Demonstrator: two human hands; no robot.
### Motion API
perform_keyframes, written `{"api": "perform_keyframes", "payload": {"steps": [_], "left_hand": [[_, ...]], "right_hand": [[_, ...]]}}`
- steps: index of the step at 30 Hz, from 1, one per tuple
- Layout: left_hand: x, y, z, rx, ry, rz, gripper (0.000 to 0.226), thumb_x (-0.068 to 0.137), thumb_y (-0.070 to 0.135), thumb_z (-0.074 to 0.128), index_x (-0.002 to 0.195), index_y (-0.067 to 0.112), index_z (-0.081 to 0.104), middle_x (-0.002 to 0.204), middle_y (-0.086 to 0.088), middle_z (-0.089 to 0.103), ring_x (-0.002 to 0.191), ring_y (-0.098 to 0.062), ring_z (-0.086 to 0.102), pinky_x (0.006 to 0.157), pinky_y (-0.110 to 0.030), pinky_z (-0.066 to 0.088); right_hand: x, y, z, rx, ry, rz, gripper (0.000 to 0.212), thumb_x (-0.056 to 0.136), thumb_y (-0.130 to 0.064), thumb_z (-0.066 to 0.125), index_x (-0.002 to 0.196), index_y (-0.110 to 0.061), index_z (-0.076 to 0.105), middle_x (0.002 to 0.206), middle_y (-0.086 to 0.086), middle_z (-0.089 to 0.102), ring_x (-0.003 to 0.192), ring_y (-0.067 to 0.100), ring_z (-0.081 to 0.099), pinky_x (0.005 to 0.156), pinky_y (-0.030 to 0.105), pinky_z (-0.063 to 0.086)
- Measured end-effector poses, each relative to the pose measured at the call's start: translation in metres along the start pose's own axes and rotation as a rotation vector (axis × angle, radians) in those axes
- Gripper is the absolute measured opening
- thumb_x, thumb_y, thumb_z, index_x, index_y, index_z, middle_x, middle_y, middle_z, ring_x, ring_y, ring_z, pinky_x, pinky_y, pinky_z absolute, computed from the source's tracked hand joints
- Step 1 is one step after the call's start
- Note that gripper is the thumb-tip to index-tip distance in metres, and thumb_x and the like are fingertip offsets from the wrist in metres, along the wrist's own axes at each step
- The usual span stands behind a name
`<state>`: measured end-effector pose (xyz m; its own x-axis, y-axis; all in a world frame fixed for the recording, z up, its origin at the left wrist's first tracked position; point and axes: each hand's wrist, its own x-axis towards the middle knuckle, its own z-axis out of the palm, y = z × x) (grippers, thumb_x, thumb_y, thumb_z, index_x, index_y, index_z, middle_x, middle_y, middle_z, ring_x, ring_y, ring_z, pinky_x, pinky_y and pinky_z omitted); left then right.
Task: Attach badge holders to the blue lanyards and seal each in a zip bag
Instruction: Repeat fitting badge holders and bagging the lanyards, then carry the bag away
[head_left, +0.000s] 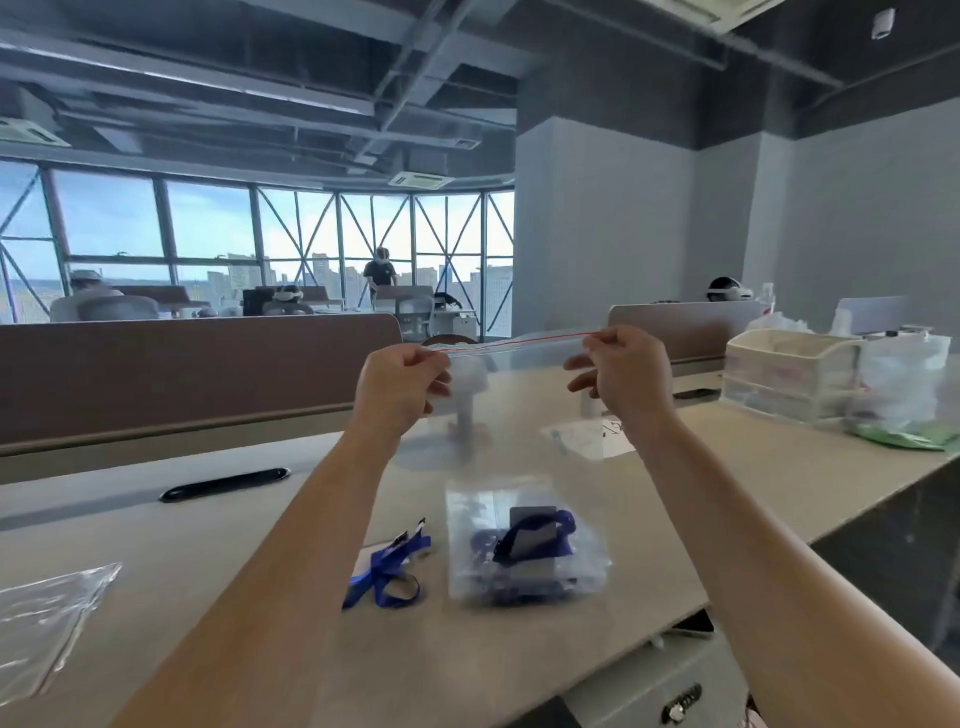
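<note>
I hold a clear zip bag (524, 415) up in the air above the desk. My left hand (400, 382) pinches the left end of its red zip strip and my right hand (621, 371) pinches the right end. The bag hangs down between them, and a blue lanyard with a badge holder (527, 540) lies in its bottom. A second blue lanyard (389, 569) lies loose on the desk, below and left of the bag. Another clear zip bag (47, 618) rests flat at the desk's left edge.
The beige desk (675, 493) has a black cable slot (224, 484) at the left. A white storage box (789, 371) and plastic bags (904, 395) stand at the right. A brown divider (182, 374) runs behind. A small white stand (467, 410) shows through the bag.
</note>
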<state>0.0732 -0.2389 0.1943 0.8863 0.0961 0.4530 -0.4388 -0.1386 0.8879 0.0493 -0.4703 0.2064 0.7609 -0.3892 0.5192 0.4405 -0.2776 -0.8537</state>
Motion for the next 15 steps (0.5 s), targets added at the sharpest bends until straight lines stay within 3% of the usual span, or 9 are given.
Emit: {"api": "perform_keyframes", "payload": {"steps": [6,9,15], "left_hand": [[0.027,-0.037,0.032,0.05,-0.035,0.021,0.013,0.093,0.008,0.063,0.084,0.003,0.07,0.071,-0.013,0.07,0.058,-0.019,0.065,0.059,-0.035,0.058],[0.048,-0.058,0.042,0.106,-0.032,0.039,0.017,0.094,0.009,0.062,0.079,0.012,0.071,0.072,-0.012,0.07,0.062,-0.023,0.066,0.068,-0.039,0.061],[0.091,-0.107,0.059,0.199,-0.04,0.031,0.022,0.094,0.011,0.061,0.075,0.019,0.067,0.069,-0.009,0.069,0.063,-0.023,0.067,0.071,-0.043,0.061]], "right_hand": [[0.037,0.053,0.0,-0.036,-0.046,0.062,0.011,0.097,-0.014,0.053,0.088,-0.012,0.058,0.068,0.003,0.073,0.042,0.018,0.062,0.044,0.024,0.04],[0.056,0.076,0.009,-0.051,-0.07,0.08,0.016,0.097,-0.014,0.053,0.082,-0.015,0.056,0.069,0.004,0.074,0.044,0.02,0.063,0.041,0.022,0.04],[0.096,0.129,0.033,-0.149,-0.107,0.125,0.013,0.096,-0.013,0.053,0.084,-0.01,0.057,0.07,0.002,0.074,0.037,0.014,0.055,0.035,0.018,0.032]]}}
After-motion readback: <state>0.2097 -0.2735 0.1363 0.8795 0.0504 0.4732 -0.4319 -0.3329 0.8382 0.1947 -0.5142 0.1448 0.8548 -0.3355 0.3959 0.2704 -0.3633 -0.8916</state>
